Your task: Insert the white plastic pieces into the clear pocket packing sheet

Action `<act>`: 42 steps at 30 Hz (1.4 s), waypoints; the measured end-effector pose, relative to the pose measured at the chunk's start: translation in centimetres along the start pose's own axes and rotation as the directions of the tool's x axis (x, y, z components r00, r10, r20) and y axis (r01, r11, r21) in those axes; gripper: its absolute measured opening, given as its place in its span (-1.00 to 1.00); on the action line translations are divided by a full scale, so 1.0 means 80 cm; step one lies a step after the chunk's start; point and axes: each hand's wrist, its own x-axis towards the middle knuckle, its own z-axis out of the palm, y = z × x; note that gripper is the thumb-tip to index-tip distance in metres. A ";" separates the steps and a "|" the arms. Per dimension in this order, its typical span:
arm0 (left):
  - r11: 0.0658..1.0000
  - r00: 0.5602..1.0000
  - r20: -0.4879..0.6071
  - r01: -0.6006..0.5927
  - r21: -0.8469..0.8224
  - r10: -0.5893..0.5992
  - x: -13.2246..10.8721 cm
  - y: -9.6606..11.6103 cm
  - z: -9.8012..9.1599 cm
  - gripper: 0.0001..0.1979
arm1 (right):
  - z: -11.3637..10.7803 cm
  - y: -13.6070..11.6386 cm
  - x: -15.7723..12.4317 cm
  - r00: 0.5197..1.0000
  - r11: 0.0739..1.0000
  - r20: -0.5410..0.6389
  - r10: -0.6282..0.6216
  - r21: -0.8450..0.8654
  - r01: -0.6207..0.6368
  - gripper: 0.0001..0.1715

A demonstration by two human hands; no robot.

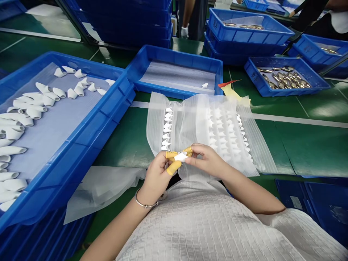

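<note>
Between my two hands, close to my body, is a small white hollow piece with a slanted end. My left hand pinches it from the left, with yellow finger cots on its fingers. My right hand grips it from the right, a yellow cot showing on one fingertip. Just beyond my hands lies a translucent foam sheet. A column of similar white pieces rests on it at the left, and more rows show faintly through its folded layers at the right.
On the left, a large blue tray holds many loose white pieces. Another blue tray behind the sheet contains one white piece. Blue bins with shiny metal parts stand at right. A yellow-and-red scrap lies near the sheet. People stand beyond.
</note>
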 end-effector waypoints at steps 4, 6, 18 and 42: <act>0.990 0.995 0.046 -0.093 0.110 0.088 0.001 0.007 -0.003 -0.74 | 0.000 0.005 0.003 0.991 0.988 0.078 0.108 0.103 -0.116 -0.56; 0.976 0.990 0.064 -0.138 0.166 0.129 0.002 0.010 -0.004 -0.73 | 0.001 0.008 0.005 0.987 0.985 0.110 0.113 0.120 -0.126 -0.50; 0.902 0.956 -0.045 -0.258 0.346 0.291 -0.004 0.002 0.000 -0.84 | 0.021 -0.001 0.003 0.996 0.984 -0.066 0.052 0.176 -0.039 -0.59; 1.000 0.986 0.168 -0.022 0.007 0.021 -0.005 0.008 0.000 -0.61 | 0.014 -0.008 -0.002 0.989 0.938 0.060 0.137 0.314 -0.149 -0.88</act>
